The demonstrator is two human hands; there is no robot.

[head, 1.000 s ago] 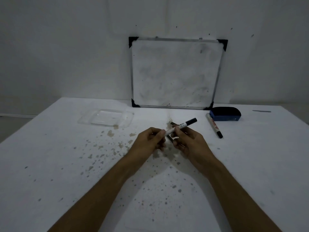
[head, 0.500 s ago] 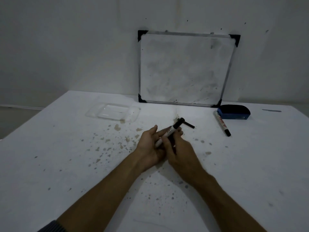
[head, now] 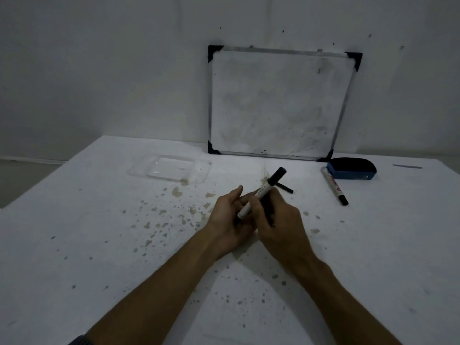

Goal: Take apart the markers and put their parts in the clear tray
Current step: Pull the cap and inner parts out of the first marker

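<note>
A white marker with a black cap [head: 263,189] is held over the middle of the table, cap end pointing up and away. My right hand [head: 278,220] grips its barrel from above. My left hand [head: 230,217] lies under the lower end with fingers partly spread, cupping it. A small black piece [head: 286,188] lies on the table just behind the hands. A second marker [head: 334,186] lies flat to the right. The clear tray [head: 171,168] sits at the back left, with nothing visible in it.
A small whiteboard [head: 278,103] leans against the wall at the back. A blue eraser [head: 351,168] lies at its right foot, beside the second marker. The white table [head: 99,245] is speckled with brownish stains around the hands.
The marker has swung from nearly level to steeply tilted, cap end up. My left hand has loosened and spread its fingers under the lower end; my right hand has shifted over the barrel.
</note>
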